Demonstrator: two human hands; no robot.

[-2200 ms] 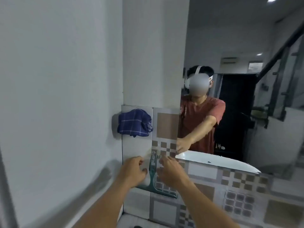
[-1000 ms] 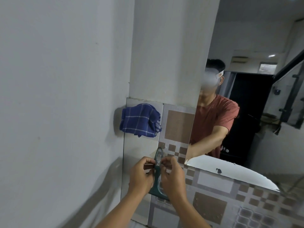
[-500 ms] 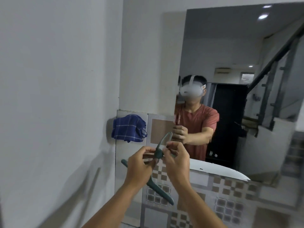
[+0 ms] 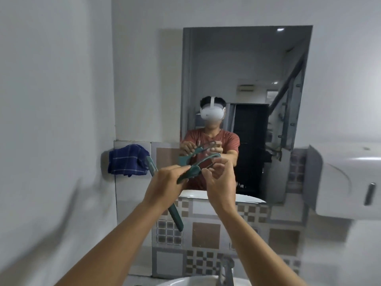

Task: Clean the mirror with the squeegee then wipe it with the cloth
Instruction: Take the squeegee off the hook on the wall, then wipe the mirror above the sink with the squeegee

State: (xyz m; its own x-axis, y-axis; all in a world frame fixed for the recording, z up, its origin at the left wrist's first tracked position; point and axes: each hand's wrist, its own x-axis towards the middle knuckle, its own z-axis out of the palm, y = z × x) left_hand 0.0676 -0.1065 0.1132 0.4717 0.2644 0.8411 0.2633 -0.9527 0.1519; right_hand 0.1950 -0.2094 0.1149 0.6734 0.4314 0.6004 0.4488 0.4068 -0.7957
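My left hand (image 4: 165,187) clamps squeegee (image 4: 186,175) neck, blade below grip; right hand (image 4: 219,178) pinches handle loop to re-grip b4 mirror (image 4: 247,65).

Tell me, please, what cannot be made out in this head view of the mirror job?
- Squeegee: middle hidden behind the left hand; motion-blurred.
- Right hand: what its fingertips pinch is too small.
- Basin and tap: cut off by the bottom edge.
- Cloth: its hanger is hidden.

Plain white walls (image 4: 61,79), corner at left. Patterned brown-grey tile band (image 4: 206,234) across lower wall. White dispenser (image 4: 340,182) mounted right. White sink rim (image 4: 185,281) and chrome tap (image 4: 227,271) at bottom edge.
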